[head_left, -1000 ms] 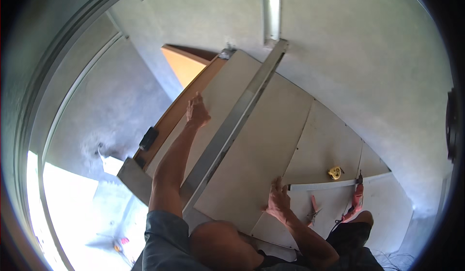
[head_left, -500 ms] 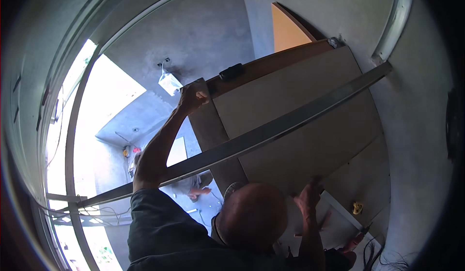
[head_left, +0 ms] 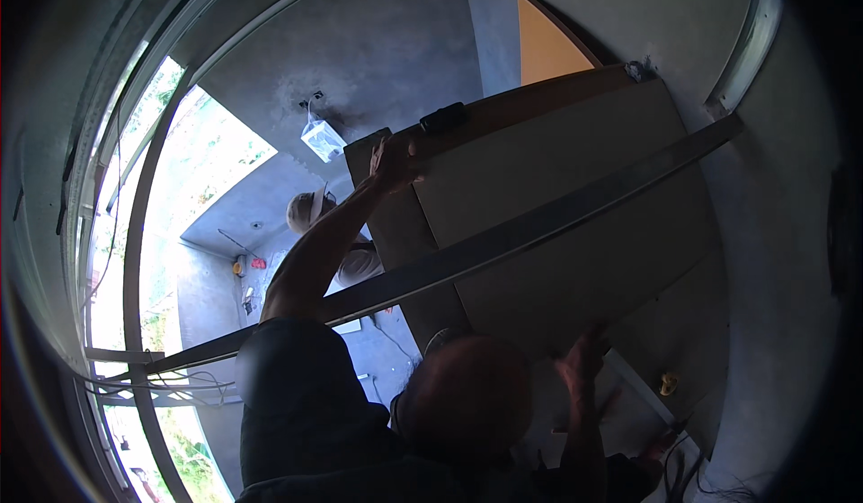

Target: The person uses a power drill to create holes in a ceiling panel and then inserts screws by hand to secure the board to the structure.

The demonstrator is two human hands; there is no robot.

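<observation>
**Left hand (head_left: 393,166) moves to the corner of the wide, flat grey panel (head_left: 566,157)**

A second ago this hand was farther along the panel, and the view has turned too. The panel fills the middle, tilted. A long, straight grey metal bar (head_left: 539,226) runs across in front of it. Past its left end is another person (head_left: 360,267) in a pale cap (head_left: 300,215). A flat orange board (head_left: 550,49) shows behind the top. The left hand's thumb sticks out; I cannot tell if it pinches the edge. The right hand (head_left: 582,359) is spread near a thin white strip (head_left: 640,386). A small yellow tape measure (head_left: 669,382) sits beside the strip.
</observation>
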